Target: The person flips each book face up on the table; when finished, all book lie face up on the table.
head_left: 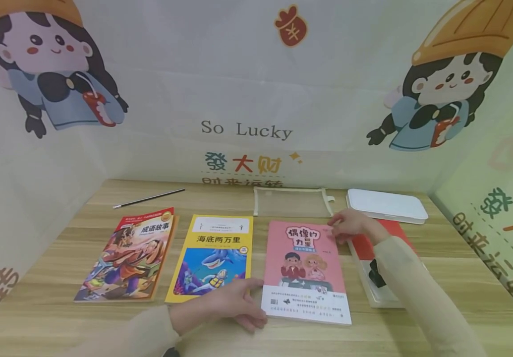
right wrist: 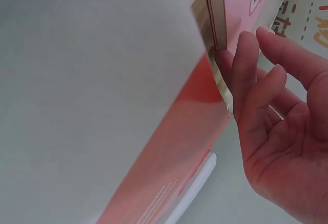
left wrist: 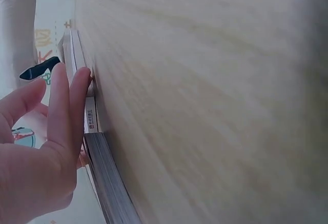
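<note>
A pink book (head_left: 303,267) with a white lower band lies flat on the wooden table, its cover facing up. My left hand (head_left: 234,302) rests at its lower left edge, fingers fairly straight and the fingertips right at the side. At the upper right corner, my right hand (head_left: 350,225) touches the book with loosely bent fingers; the right wrist view shows fingertips against the pink book's (right wrist: 241,8) edge. A yellow book (head_left: 216,258) with a shark picture lies just left, partly behind my left hand. Under my right forearm is a red and white book (head_left: 372,253), partly hidden.
Further left lies a colourful storybook (head_left: 127,258) with a red top. A dark pencil (head_left: 149,198) is at the back left. Along the back are a mesh zip pouch (head_left: 289,202) and a white case (head_left: 387,206). Printed cloth walls (head_left: 247,74) enclose the table (head_left: 37,307).
</note>
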`<state>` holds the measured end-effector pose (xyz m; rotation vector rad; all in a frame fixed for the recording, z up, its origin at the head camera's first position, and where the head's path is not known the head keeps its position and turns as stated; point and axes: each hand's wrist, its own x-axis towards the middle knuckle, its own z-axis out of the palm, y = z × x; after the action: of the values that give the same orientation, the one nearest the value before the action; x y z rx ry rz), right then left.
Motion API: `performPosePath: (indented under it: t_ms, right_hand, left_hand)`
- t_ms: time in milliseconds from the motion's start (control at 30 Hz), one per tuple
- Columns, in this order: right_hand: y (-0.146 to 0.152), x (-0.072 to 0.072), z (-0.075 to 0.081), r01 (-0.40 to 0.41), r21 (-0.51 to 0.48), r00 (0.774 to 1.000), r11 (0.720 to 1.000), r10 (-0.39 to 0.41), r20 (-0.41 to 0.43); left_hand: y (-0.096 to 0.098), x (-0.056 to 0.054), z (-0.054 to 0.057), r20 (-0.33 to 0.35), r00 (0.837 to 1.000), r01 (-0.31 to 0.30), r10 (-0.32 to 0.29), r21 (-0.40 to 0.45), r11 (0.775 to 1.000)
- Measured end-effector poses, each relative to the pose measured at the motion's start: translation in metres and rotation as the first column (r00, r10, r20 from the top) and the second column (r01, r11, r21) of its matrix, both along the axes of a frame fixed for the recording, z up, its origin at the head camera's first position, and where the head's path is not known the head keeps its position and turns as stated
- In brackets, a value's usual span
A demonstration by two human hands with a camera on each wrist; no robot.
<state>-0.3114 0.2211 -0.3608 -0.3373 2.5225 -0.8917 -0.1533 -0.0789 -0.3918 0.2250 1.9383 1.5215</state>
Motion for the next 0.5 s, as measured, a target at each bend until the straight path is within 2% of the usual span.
performPosePath:
  t_ms: [167,500]
  right_hand:
    - [-0.003,-0.003,-0.0031,-0.008,0.019,0.999,1.0,0.009,-0.032]
    - [-0.0028,-0.0045,-0.0051,-0.031,-0.013,0.998,0.999,0.03,-0.055]
  left_hand:
    - [0.0009,-0.0012,-0.002,0.011,1.0,-0.014,0.014,0.002,1.0]
    - [0.0024,-0.0025,-0.0017,0.025,0.999,-0.024,0.023,0.027,0.999]
